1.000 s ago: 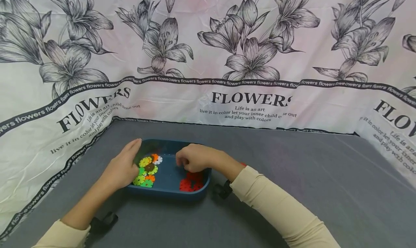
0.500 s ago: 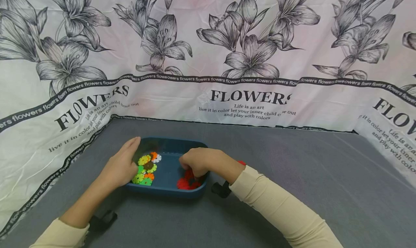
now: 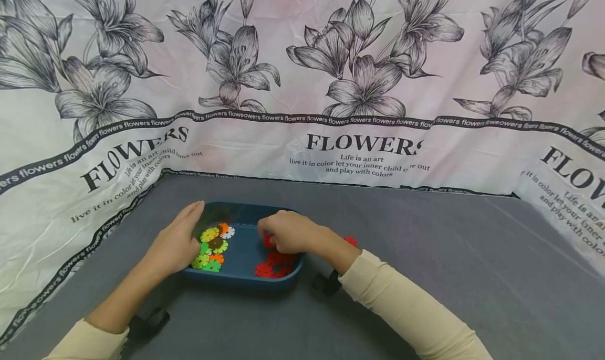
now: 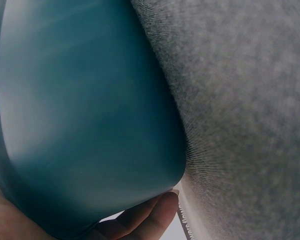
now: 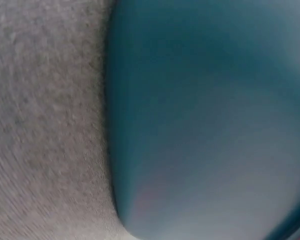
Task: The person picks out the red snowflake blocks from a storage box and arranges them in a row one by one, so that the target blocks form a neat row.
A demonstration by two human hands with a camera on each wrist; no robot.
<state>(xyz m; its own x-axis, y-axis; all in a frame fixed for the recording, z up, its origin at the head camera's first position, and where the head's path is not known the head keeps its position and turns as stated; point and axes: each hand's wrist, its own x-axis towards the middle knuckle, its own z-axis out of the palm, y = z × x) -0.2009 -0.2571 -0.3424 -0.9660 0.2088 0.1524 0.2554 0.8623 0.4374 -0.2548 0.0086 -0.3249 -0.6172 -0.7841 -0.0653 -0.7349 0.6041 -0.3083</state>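
Tray (image 3: pixel 243 280), dark blue and round-cornered, is being borne by the gray tabletop (image 3: pixel 425 271), left of centre in the head view. Its left end is being held by the left-hand grip (image 3: pixel 174 244), the thumb being set at the rim, the fingers (image 4: pixel 162 215) being laid along the outer end wall, as is being shown from the left wrist.

Over the right half, a red disc (image 3: pixel 268 240) is being pinched beneath the curled fingers of the right-hand grip (image 3: pixel 289 233), the disc being partly covered by them. More red discs (image 3: pixel 264 270), notch-edged, are being held in the near right corner, some being overlapped by others. Mixed discs (image 3: pixel 203 260) in yellow, green, orange, brown and white are being contained at the left end, near the left thumb.

Beyond the right wrist, a red thing (image 3: pixel 351 241) is being mostly hidden by the arm; its kind cannot be told. Cream sleeves (image 3: pixel 411 302) are being worn. Behind, the tabletop is being bounded by a flower-printed cloth (image 3: pixel 264 145).
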